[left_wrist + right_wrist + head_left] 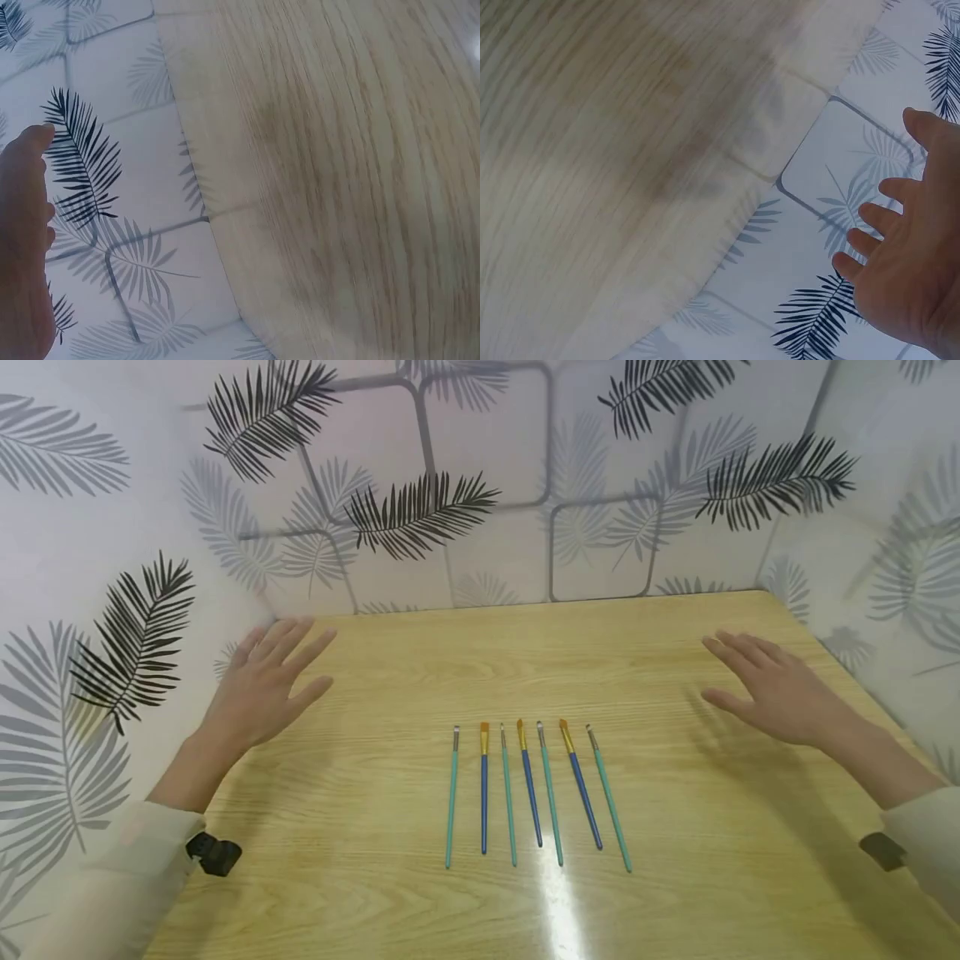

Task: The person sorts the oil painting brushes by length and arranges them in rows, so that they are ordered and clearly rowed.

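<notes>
Several thin paintbrushes lie side by side on the wooden table, bristles toward the back wall. Some have teal handles, such as the leftmost teal paintbrush (452, 802) and the rightmost teal paintbrush (611, 802); others are blue with gold ferrules, like one blue paintbrush (483, 802). In the head view my left hand (262, 685) is held over the table's left side, fingers spread and holding nothing. My right hand (776, 689) hovers over the right side, fingers extended, also holding nothing. Both hands are well apart from the brushes. The right wrist view shows the right hand (907, 247) with fingers spread.
The light wood table (360, 893) meets a white wall (495, 552) with leaf and line patterns at its back and sides. A bright light reflection lies on the tabletop below the brushes. A small black device (214, 853) sits at the left cuff.
</notes>
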The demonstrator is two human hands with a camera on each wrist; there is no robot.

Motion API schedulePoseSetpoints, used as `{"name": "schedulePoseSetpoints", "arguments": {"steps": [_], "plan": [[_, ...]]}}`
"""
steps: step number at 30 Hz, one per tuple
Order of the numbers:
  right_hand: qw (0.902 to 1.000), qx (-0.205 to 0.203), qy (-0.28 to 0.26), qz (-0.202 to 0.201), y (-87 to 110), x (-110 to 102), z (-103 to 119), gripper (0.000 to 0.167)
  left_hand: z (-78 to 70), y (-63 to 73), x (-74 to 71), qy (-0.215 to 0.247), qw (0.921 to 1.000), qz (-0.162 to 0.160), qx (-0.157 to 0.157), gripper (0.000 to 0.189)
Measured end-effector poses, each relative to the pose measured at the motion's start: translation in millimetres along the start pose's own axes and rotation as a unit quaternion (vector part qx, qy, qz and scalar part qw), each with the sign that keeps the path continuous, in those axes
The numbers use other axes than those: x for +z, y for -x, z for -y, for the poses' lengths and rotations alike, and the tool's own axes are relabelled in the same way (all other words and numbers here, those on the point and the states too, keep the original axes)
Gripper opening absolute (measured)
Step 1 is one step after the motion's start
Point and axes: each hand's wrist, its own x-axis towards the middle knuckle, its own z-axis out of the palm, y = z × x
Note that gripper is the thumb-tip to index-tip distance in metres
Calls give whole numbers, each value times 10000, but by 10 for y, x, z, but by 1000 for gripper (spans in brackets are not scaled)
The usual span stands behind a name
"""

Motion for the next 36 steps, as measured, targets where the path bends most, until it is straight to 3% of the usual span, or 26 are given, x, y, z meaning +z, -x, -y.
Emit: {"name": "schedulePoseSetpoints", "arguments": {"steps": [5, 12, 16, 21, 27, 36], "plan": [[9951, 62, -916, 359, -21, -19, 39, 75, -109, -29, -33, 159, 9998, -18, 129, 64], [9845, 316, -1526, 801, -30, -64, 42, 77, -248, -82, -118, 385, 9989, -88, 238, 65], [9745, 414, -1967, 994, -9, -104, 51, 77, -324, -112, -175, 898, 9959, 28, 123, 65], [9658, 429, -2287, 1147, 21, -124, 81, 73, -423, -120, -241, 1781, 9835, 312, -69, 63], [9540, 572, -2590, 1400, 49, -149, 97, 73, -497, -161, -296, 2213, 9737, 508, -207, 63], [9471, 516, -2900, 1273, 71, -169, 110, 67, -532, -147, -345, 3269, 9306, 1358, -928, 60]]}}
